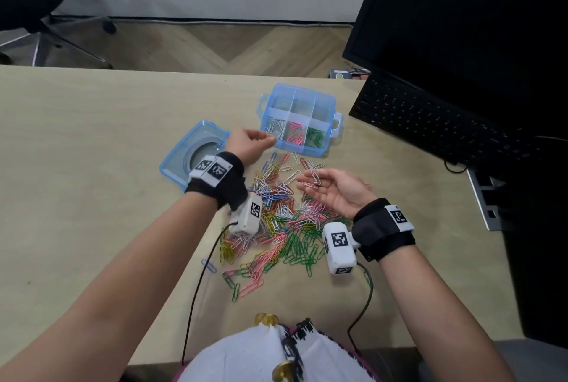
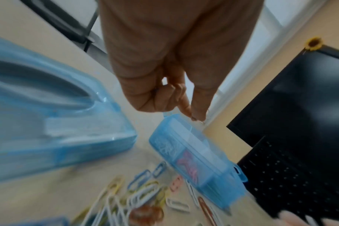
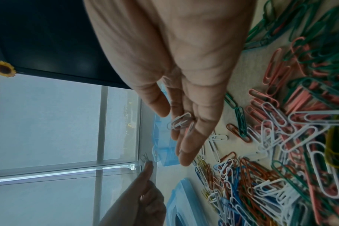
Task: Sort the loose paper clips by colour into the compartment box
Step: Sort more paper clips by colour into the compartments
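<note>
The left hand [image 1: 249,142] hovers at the near-left corner of the translucent blue plastic compartment box [image 1: 325,105], thumb and forefinger pinched together. The right wrist view shows thin wire at those fingertips, most likely a white clip, though the colour is hard to read. The right hand [image 1: 330,189] lies palm up over the far edge of the pile, fingers relaxed and spread, with a few white paper clips [image 1: 314,176] resting loose on them, and what looks like a pink one.

The box stands open on the pale wooden desk [image 1: 92,123]. Its near row holds white clips at the left, pink in the middle, green at the right; the far row looks empty. Its blue lid [image 1: 181,156] lies flat to the left. The big heap of mixed coloured paper clips [image 1: 276,222] sits between the forearms, nearer the person.

The step appears to be dropping a white clip into the near-left cell. To do it well, the pinch should travel fully past the rim and over the white clips before it releases, so nothing bounces into the pink cell beside it. The cupped right hand should stay level, serving as a small tray, so that the left can keep plucking whites from it and leave any pink for its own cell.
</note>
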Action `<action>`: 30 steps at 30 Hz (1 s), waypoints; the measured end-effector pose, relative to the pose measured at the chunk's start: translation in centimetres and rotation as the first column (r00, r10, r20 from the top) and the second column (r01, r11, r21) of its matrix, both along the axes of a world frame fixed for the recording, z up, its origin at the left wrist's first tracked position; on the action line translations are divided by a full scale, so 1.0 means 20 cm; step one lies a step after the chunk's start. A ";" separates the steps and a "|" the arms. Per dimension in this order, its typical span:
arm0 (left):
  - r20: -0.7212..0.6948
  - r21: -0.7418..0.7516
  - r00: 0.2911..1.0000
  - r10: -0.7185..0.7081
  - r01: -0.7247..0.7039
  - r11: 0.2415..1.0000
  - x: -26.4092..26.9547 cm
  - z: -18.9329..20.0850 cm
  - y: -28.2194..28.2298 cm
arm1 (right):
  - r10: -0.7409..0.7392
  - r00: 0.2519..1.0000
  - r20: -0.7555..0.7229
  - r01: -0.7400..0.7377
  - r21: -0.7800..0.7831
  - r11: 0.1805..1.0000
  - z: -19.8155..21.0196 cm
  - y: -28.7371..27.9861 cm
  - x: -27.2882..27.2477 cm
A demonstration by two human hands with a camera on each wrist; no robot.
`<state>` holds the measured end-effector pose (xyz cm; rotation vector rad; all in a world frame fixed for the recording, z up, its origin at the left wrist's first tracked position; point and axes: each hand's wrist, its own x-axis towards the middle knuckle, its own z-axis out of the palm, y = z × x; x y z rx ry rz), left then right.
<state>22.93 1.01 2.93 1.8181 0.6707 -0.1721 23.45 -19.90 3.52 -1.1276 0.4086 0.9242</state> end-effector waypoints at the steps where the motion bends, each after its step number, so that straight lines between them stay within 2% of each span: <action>1: 0.004 0.052 1.000 0.008 -0.008 0.999 0.04 0.00 0.01 | 0.000 1.000 0.000 0.000 0.002 1.000 0.00 0.00 0.00; 5: -0.031 0.202 0.999 0.015 -0.009 0.979 0.17 0.01 0.04 | 0.010 1.000 -0.001 -0.010 0.012 1.000 0.00 0.01 0.01; 8: -0.003 0.246 1.000 0.010 -0.009 0.969 0.16 0.02 0.01 | 0.005 1.000 0.006 -0.005 0.031 1.000 0.01 0.01 0.03; 11: 0.042 0.217 0.995 -0.095 0.084 0.973 0.07 0.04 -0.07 | 0.002 0.999 0.032 -0.003 0.052 0.999 0.02 0.01 0.03; 13: -0.016 0.171 0.977 -0.211 0.211 0.962 0.00 0.03 -0.12 | 0.008 0.998 0.059 -0.012 0.061 0.998 0.02 0.01 0.04; 15: -0.069 0.116 0.968 -0.240 0.247 0.962 -0.05 0.00 -0.16 | 0.011 0.997 0.070 -0.016 0.071 0.997 0.02 0.01 0.04; 22: -0.155 -0.001 0.959 -0.236 0.238 0.971 -0.13 -0.08 -0.22 | 0.049 0.991 0.127 -0.048 -0.011 0.999 -0.02 0.02 0.04; 26: -0.122 -0.027 0.973 -0.197 0.195 0.980 -0.15 -0.08 -0.23 | 0.081 0.985 0.153 -0.073 -0.052 0.996 -0.03 0.03 0.03; 30: -0.032 0.008 0.992 -0.125 0.126 0.992 -0.17 -0.09 -0.23 | 0.042 0.989 0.140 -0.031 -0.074 0.997 -0.05 0.05 0.03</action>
